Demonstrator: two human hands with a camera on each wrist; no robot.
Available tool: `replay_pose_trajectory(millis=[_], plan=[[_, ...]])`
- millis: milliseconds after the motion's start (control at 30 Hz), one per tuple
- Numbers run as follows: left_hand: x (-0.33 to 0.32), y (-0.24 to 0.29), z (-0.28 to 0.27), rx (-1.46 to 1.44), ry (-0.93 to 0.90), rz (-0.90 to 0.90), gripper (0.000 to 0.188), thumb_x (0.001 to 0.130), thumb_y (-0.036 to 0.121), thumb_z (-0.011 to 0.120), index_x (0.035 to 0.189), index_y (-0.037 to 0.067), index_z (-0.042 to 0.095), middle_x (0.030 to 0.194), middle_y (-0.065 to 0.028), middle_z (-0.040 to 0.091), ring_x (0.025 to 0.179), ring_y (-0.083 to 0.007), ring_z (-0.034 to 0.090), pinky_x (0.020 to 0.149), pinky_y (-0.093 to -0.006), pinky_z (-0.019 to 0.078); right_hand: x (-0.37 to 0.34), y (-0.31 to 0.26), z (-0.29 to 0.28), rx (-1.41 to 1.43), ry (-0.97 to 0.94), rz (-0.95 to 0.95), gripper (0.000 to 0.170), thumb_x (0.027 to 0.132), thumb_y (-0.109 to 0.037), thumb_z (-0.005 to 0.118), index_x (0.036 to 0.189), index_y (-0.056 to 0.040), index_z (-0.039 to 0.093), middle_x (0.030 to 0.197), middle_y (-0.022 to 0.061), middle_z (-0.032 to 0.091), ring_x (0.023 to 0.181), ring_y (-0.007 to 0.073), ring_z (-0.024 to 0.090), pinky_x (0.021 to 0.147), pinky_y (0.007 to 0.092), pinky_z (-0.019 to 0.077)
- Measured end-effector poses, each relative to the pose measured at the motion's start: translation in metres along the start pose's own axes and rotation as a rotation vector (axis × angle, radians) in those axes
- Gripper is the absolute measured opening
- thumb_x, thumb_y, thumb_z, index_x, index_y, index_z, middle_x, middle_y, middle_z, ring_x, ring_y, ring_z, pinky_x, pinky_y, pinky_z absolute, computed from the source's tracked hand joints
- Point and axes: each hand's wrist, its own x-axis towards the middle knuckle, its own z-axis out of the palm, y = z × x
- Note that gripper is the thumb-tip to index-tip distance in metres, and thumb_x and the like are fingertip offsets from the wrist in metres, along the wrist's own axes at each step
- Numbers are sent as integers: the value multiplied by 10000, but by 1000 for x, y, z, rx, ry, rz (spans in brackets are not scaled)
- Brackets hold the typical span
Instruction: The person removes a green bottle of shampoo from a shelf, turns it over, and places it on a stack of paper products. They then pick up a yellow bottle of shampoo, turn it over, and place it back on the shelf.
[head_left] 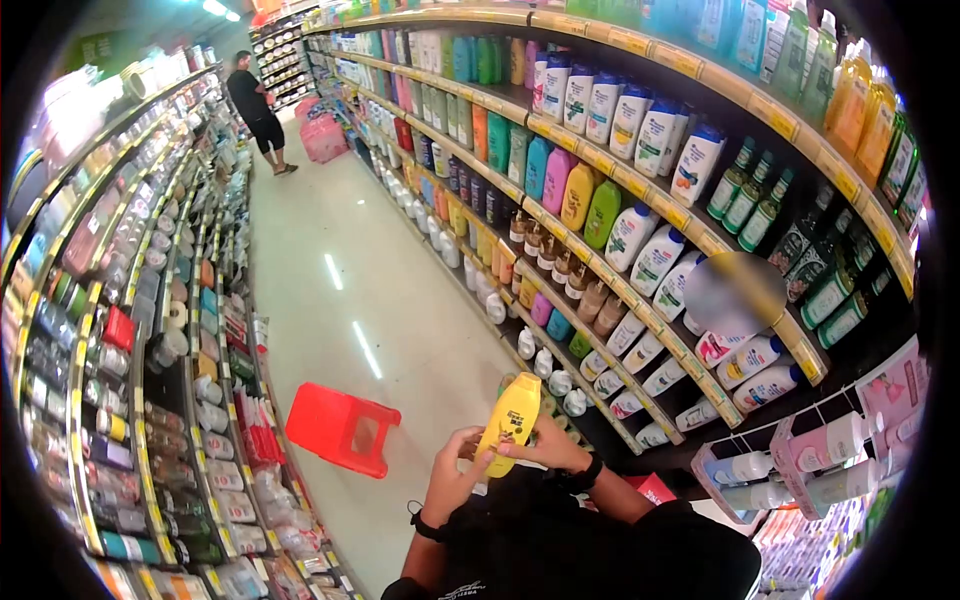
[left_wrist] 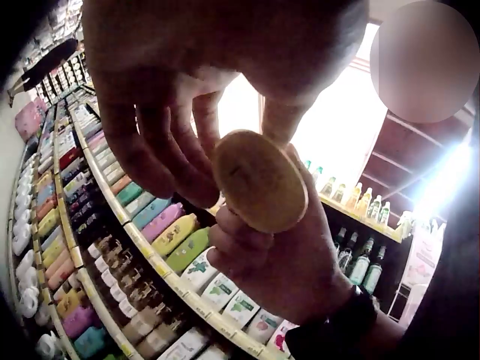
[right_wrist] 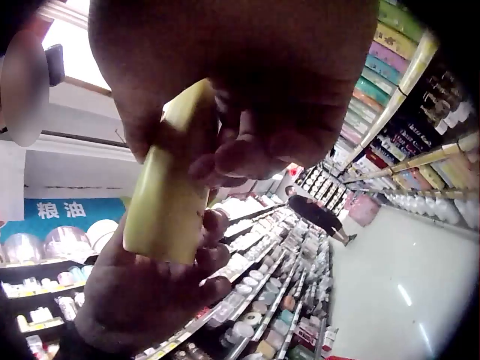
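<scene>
In the head view a yellow shampoo bottle (head_left: 513,412) with dark lettering on its front is held tilted in front of the chest, cap end up. My left hand (head_left: 455,468) grips its lower left side, thumb across the front. On the other side my right hand (head_left: 556,447) holds it, thumb also on the front. From the left wrist the bottle's oval base (left_wrist: 261,181) shows between the left hand (left_wrist: 217,45) above and the right hand (left_wrist: 262,259) below. The right wrist view shows the bottle's narrow side (right_wrist: 169,202) between both hands.
Shelves of shampoo bottles (head_left: 603,105) curve along the right; shelves of packaged goods (head_left: 110,425) line the left. A red plastic stool (head_left: 342,428) stands on the aisle floor (head_left: 320,240). Farther off is a person (head_left: 257,108) in black beside a pink bundle (head_left: 323,137). A hanging rack (head_left: 790,455) juts out at lower right.
</scene>
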Motion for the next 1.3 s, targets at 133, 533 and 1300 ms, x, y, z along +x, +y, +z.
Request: replay_pose_trajectory(millis=[133, 533, 1300], plan=[[44, -5, -22, -18, -4, -5, 435, 963, 130, 680, 1358, -12, 565, 1122, -141, 706, 948, -186, 691, 822, -309, 531, 47, 6, -5, -28, 88, 58, 354, 904, -283, 793, 1126, -13, 736, 977, 60, 760, 858, 106, 683, 766, 290, 537], [266, -23, -99, 9, 40, 48, 360, 976, 87, 646, 1321, -11, 611, 1138, -124, 699, 995, -167, 680, 815, -287, 530, 251, 36, -55, 52, 218, -79, 494, 878, -214, 808, 1301, -17, 646, 1084, 59, 730, 807, 102, 654, 698, 252, 514], [695, 2, -71, 135, 249, 851, 417, 860, 28, 704, 1273, 4, 654, 1282, -181, 584, 1071, -321, 594, 944, -411, 490, 549, -42, -238, -76, 958, -413, 532, 836, -25, 800, 1298, 33, 542, 1139, 145, 712, 1021, 188, 699, 886, 319, 549]])
